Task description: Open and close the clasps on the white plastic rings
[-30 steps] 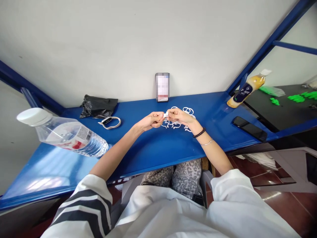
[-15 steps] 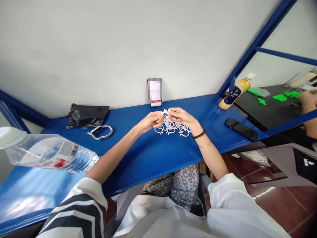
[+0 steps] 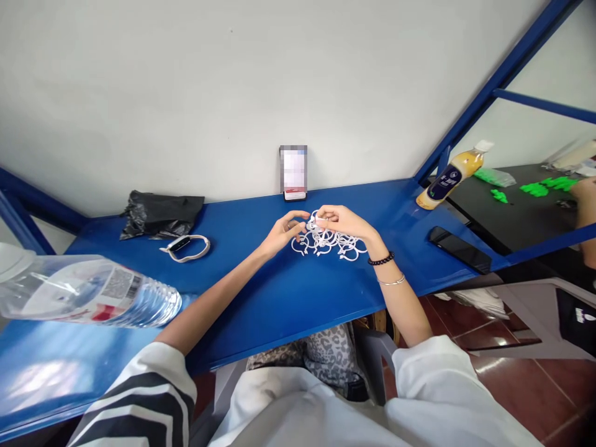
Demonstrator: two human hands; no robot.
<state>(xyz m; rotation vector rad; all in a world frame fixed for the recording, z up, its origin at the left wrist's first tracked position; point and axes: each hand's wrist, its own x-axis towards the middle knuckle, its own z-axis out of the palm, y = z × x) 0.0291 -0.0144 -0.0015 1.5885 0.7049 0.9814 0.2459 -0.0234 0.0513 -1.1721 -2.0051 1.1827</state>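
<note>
On the blue tabletop (image 3: pixel 279 292) lies a tangled pile of thin white rings (image 3: pixel 349 248), some with a gap and small knobs at their ends. My right hand (image 3: pixel 343 221) is closed at the pile's far side, thumb and fingers pinching a white ring (image 3: pixel 313 218). Just left of it is my left hand (image 3: pixel 285 231), thumb and fingers apart, tips close to that ring. Whether they touch it I cannot tell. My right hand covers part of the pile.
A lit phone (image 3: pixel 294 174) leans on the wall behind. To the left are a black plastic bag (image 3: pixel 161 214), a watch (image 3: pixel 186 247) and a large water bottle (image 3: pixel 93 288). A juice bottle (image 3: pixel 451 179) and dark phone (image 3: pixel 459 248) sit right, near another person's arm (image 3: pixel 587 211).
Both hands have come down closer to the pile. My left fingers have parted from the white piece they pinched, while my right hand keeps its pinch. The view has shifted slightly.
</note>
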